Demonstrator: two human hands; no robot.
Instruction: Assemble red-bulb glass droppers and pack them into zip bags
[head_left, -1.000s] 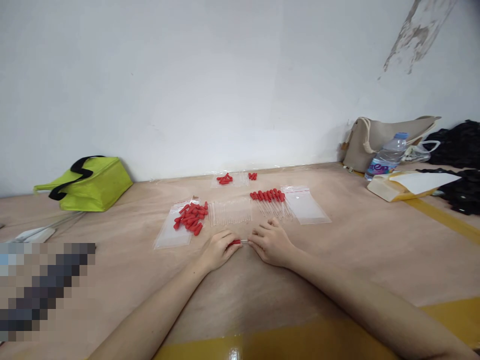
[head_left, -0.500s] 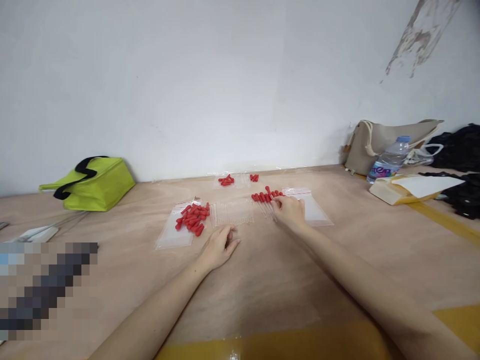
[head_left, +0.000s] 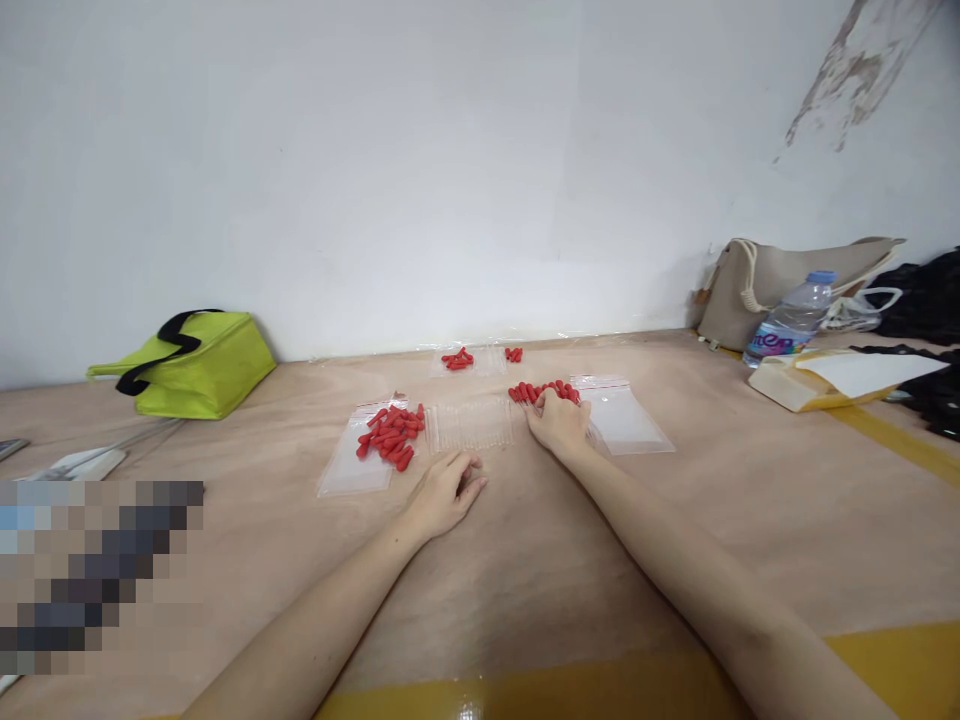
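Droppers with red bulbs sit in a tight row just right of the frame's center, and the right hand is over their near side with its fingers bent down. Can't tell how closed those fingertips are or whether they've got one pinched, the back of the hand blocks it. The left hand rests lower center, thumb and fingers loosely apart, nothing in it that I can see. For neat handling I'd hold the wrist high and touch one dropper at a time, so the neighbours don't roll. Clear tubes at center probably scatter easily too. Loose red bulbs are piled left of those, partly on a zip bag.
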